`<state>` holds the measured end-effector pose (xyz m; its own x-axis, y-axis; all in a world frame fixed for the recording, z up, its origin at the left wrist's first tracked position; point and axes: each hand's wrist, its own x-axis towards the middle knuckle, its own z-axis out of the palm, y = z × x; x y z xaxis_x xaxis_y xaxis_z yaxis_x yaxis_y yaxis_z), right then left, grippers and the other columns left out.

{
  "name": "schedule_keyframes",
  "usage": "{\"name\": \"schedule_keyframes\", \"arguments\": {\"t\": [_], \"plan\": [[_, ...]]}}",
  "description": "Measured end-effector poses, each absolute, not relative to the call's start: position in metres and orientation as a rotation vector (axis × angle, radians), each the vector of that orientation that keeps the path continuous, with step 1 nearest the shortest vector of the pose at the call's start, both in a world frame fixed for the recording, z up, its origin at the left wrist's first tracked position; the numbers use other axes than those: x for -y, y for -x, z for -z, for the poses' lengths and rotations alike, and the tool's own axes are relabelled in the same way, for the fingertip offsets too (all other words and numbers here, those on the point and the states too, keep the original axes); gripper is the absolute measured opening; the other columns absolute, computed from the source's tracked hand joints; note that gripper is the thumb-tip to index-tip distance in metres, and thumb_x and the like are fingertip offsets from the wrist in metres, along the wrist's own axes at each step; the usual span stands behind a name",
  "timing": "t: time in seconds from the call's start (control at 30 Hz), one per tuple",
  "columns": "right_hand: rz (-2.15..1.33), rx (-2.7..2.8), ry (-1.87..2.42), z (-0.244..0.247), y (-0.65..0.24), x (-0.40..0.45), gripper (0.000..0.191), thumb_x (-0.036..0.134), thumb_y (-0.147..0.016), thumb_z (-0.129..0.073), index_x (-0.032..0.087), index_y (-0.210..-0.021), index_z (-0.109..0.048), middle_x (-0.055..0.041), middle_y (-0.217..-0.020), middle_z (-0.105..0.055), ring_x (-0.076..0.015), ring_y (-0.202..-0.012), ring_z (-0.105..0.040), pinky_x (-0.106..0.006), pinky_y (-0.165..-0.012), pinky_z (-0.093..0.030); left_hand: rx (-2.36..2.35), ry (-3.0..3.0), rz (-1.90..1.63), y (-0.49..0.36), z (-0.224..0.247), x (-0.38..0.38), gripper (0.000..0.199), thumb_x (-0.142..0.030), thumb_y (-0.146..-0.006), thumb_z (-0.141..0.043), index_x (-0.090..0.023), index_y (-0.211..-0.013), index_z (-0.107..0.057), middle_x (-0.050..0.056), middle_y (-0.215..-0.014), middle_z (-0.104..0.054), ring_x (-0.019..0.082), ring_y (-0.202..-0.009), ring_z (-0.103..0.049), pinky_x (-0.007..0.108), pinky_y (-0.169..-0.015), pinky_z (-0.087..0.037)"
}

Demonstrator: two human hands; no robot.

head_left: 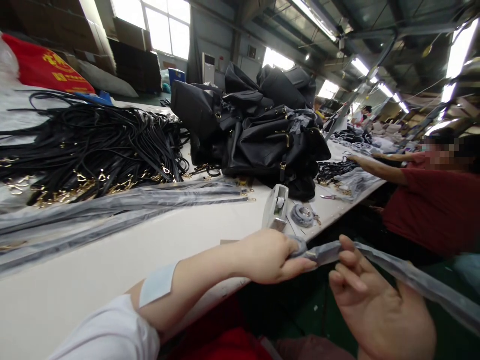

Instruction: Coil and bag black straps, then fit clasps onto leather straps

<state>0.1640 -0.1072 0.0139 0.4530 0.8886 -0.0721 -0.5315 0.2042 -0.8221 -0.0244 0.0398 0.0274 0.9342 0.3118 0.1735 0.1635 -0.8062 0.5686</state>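
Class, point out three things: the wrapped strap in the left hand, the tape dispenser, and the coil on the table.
Wrapped strap [397, 267]: head view, middle of its stretched length.
Tape dispenser [276, 210]: head view, its body.
Coil [296, 215]: head view, its wound band.

Grey strap [412, 276]; black bags [257, 147]; gold clasps [80, 177]; white table [168, 235].

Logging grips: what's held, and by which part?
The left hand holds a grey strip by its coiled part; whether the right hand grips it cannot be told.
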Motion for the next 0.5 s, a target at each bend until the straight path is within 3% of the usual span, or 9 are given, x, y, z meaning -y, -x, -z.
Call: {"name": "schedule_keyframes", "arguments": {"t": [0.07, 0.13, 0.17, 0.23, 0.3, 0.33, 0.4, 0.47, 0.5], "plan": [[-0.922, 0.577, 0.986, -0.015, -0.163, 0.107, 0.073, 0.072, -0.093, -0.029, 0.021, -0.126, -0.068, -0.0126, -0.117, -0.072, -0.0191, -0.080, -0.068, -0.035, -0.074, -0.058, -0.292, -2.203, -0.227, 0.025, -0.027, -0.044, 0.053, -0.059, -0.098, -0.036, -0.018, -0.072, -0.057, -0.001, -0.055, -0.052, 0.011, -0.048, -0.047, 0.022, -0.048, -0.036], [-0.685, 0.808, 1.071, -0.014, -0.161, 0.108, 0.083, 0.078, -0.091, -0.018, 0.023, -0.136, -0.060, -0.0124, -0.136, -0.063, -0.0249, -0.105, -0.066, -0.039, -0.085, -0.055, -0.247, -1.855, -0.103, 0.024, -0.023, -0.048, 0.062, -0.070, -0.093, -0.035, -0.017, -0.073, -0.059, -0.001, -0.055, -0.053, 0.010, -0.044, -0.048, 0.022, -0.044, -0.037], [-0.525, 0.960, 1.150, -0.014, -0.160, 0.108, 0.081, 0.077, -0.091, -0.019, 0.024, -0.140, -0.055, -0.0114, -0.141, -0.059, -0.0274, -0.117, -0.062, -0.042, -0.092, -0.052, -0.220, -1.697, -0.066, 0.023, -0.020, -0.049, 0.066, -0.076, -0.089, -0.037, -0.016, -0.075, -0.060, -0.001, -0.055, -0.055, 0.010, -0.041, -0.048, 0.022, -0.042, -0.037], [-0.226, 1.227, 1.335, -0.010, -0.159, 0.107, 0.067, 0.071, -0.090, -0.044, 0.026, -0.139, -0.056, -0.0090, -0.142, -0.058, -0.0317, -0.131, -0.051, -0.050, -0.110, -0.038, -0.160, -1.455, -0.058, 0.020, -0.016, -0.049, 0.068, -0.080, -0.082, -0.045, -0.015, -0.075, -0.062, -0.003, -0.050, -0.054, 0.009, -0.035, -0.043, 0.024, -0.040, -0.039], [-0.098, 1.391, 1.513, -0.001, -0.157, 0.102, 0.052, 0.053, -0.084, -0.068, 0.027, -0.130, -0.064, -0.0074, -0.136, -0.062, -0.0341, -0.134, -0.047, -0.054, -0.119, -0.021, -0.134, -1.305, -0.090, 0.018, -0.013, -0.047, 0.066, -0.079, -0.080, -0.051, -0.014, -0.070, -0.062, -0.005, -0.039, -0.045, 0.008, -0.030, -0.036, 0.025, -0.042, -0.042], [-0.143, 1.418, 1.574, 0.007, -0.156, 0.100, 0.048, 0.049, -0.084, -0.071, 0.027, -0.126, -0.066, -0.0078, -0.134, -0.064, -0.0345, -0.134, -0.047, -0.054, -0.119, -0.020, -0.131, -1.255, -0.105, 0.017, -0.012, -0.045, 0.065, -0.077, -0.081, -0.052, -0.014, -0.068, -0.062, -0.007, -0.034, -0.040, 0.008, -0.028, -0.034, 0.025, -0.043, -0.043], [-0.331, 1.393, 1.614, 0.027, -0.151, 0.095, 0.044, 0.054, -0.091, -0.059, 0.026, -0.123, -0.066, -0.0103, -0.128, -0.067, -0.0329, -0.126, -0.055, -0.050, -0.111, -0.037, -0.132, -1.167, -0.146, 0.016, -0.012, -0.042, 0.063, -0.073, -0.084, -0.051, -0.014, -0.066, -0.062, -0.008, -0.030, -0.035, 0.008, -0.026, -0.031, 0.025, -0.043, -0.043], [-0.560, 1.271, 1.589, 0.050, -0.142, 0.093, 0.048, 0.061, -0.097, -0.042, 0.024, -0.118, -0.065, -0.0119, -0.115, -0.071, -0.0293, -0.109, -0.065, -0.040, -0.090, -0.054, -0.137, -1.097, -0.203, 0.016, -0.012, -0.040, 0.061, -0.070, -0.087, -0.049, -0.014, -0.066, -0.062, -0.007, -0.030, -0.036, 0.007, -0.025, -0.030, 0.023, -0.042, -0.041], [-0.648, 1.183, 1.560, 0.060, -0.136, 0.093, 0.049, 0.063, -0.097, -0.039, 0.025, -0.113, -0.065, -0.0112, -0.106, -0.073, -0.0275, -0.099, -0.068, -0.037, -0.080, -0.056, -0.139, -1.072, -0.229, 0.016, -0.013, -0.039, 0.061, -0.069, -0.088, -0.048, -0.014, -0.066, -0.062, -0.007, -0.030, -0.035, 0.007, -0.025, -0.029, 0.023, -0.042, -0.040]]}}
